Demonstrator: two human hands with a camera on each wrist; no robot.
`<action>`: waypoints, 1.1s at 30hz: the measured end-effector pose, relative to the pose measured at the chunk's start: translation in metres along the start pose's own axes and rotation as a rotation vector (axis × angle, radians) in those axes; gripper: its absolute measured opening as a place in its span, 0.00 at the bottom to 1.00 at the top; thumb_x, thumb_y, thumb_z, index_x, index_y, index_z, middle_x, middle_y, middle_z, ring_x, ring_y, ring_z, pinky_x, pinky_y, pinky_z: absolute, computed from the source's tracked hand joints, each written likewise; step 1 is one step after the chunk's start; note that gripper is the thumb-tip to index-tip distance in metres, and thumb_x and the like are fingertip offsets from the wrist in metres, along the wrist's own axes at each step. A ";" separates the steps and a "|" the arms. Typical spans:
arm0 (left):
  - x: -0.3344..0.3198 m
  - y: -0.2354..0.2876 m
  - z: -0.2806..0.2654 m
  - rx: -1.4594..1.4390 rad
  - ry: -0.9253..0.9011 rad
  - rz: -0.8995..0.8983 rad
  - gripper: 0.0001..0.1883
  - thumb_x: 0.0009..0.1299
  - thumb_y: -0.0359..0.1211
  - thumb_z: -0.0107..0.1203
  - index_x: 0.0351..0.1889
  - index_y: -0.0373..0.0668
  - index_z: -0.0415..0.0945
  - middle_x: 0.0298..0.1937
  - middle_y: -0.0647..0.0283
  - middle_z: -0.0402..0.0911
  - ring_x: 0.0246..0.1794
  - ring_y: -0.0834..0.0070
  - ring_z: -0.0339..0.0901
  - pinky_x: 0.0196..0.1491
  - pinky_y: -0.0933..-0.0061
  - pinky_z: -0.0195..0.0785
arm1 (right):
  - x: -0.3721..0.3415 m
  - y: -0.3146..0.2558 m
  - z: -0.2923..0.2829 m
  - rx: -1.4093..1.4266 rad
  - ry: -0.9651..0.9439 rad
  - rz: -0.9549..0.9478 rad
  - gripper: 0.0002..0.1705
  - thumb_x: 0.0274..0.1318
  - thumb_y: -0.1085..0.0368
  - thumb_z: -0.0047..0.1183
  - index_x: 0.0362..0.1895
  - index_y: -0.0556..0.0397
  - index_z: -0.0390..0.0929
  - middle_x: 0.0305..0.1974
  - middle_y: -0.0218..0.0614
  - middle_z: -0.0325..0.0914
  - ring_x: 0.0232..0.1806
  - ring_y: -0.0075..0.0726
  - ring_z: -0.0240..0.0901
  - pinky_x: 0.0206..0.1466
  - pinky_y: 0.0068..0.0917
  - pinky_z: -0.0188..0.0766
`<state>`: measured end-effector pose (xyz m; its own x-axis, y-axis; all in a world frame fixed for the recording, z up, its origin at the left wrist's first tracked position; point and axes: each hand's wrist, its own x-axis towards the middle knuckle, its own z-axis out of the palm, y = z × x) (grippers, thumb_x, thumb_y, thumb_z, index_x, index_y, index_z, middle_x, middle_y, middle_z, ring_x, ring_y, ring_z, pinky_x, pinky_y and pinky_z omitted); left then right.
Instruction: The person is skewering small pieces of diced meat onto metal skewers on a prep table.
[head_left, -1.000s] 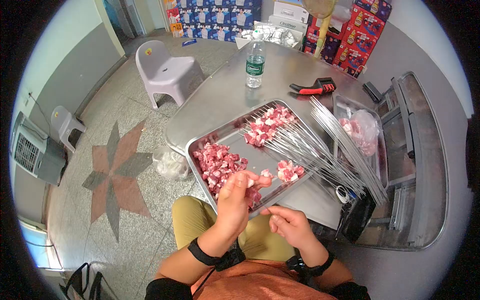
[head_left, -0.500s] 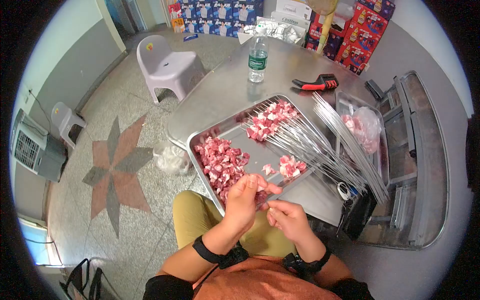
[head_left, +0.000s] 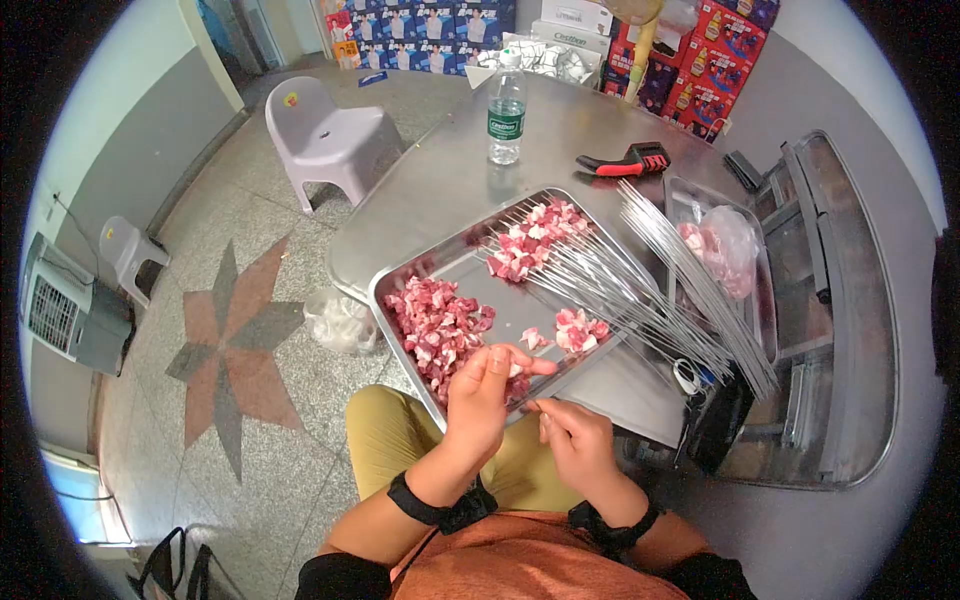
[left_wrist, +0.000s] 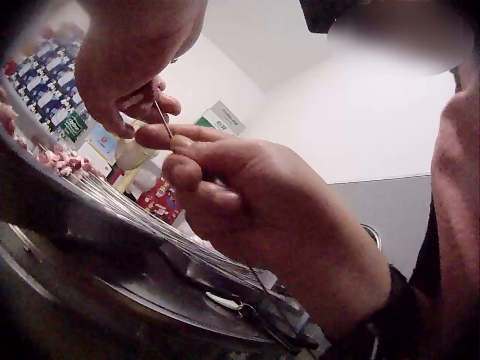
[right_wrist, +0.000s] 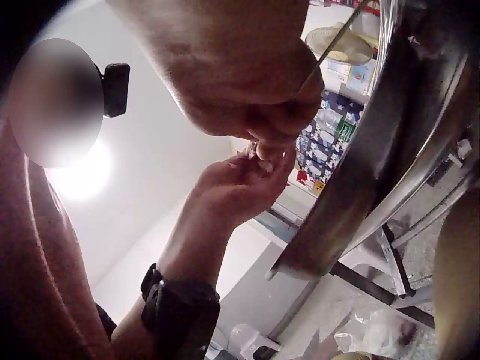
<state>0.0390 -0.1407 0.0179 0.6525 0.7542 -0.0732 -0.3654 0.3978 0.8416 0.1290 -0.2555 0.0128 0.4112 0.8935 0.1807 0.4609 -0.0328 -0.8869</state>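
Observation:
Over the near edge of a metal tray (head_left: 500,312), my left hand (head_left: 478,400) holds a small piece of meat (left_wrist: 135,100) in its fingers. My right hand (head_left: 582,445), just to the right and lower, pinches a thin metal skewer (left_wrist: 162,118) between thumb and forefinger. In the left wrist view the skewer's end meets the left fingers at the meat. Cut meat (head_left: 435,325) lies heaped on the tray's left side. Paler, fatty pieces (head_left: 578,332) sit at its near right. Threaded meat skewers (head_left: 540,240) rest across the far side, their bare ends over the right rim.
More bare skewers (head_left: 690,280) lie right of the tray, beside a smaller tray with bagged meat (head_left: 728,262). A water bottle (head_left: 506,115) and a red-black handled tool (head_left: 628,160) stand farther back. A plastic chair (head_left: 330,140) is left of the table.
The right hand has moved up a little, closer to the left fingers. The left hand keeps its hold on the meat, and the tray's contents look the same.

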 end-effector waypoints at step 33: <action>0.078 0.010 -0.045 0.978 -0.259 0.094 0.04 0.64 0.30 0.52 0.32 0.40 0.73 0.33 0.63 0.77 0.32 0.72 0.76 0.36 0.75 0.69 | 0.015 0.039 -0.057 0.016 0.037 0.087 0.10 0.49 0.75 0.46 0.37 0.59 0.74 0.30 0.43 0.75 0.29 0.43 0.74 0.33 0.30 0.69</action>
<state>0.0563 -0.0538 -0.0037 0.8154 0.5778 0.0364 0.2050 -0.3470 0.9152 0.1980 -0.2684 0.0047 0.4775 0.8707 0.1181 0.4095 -0.1016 -0.9066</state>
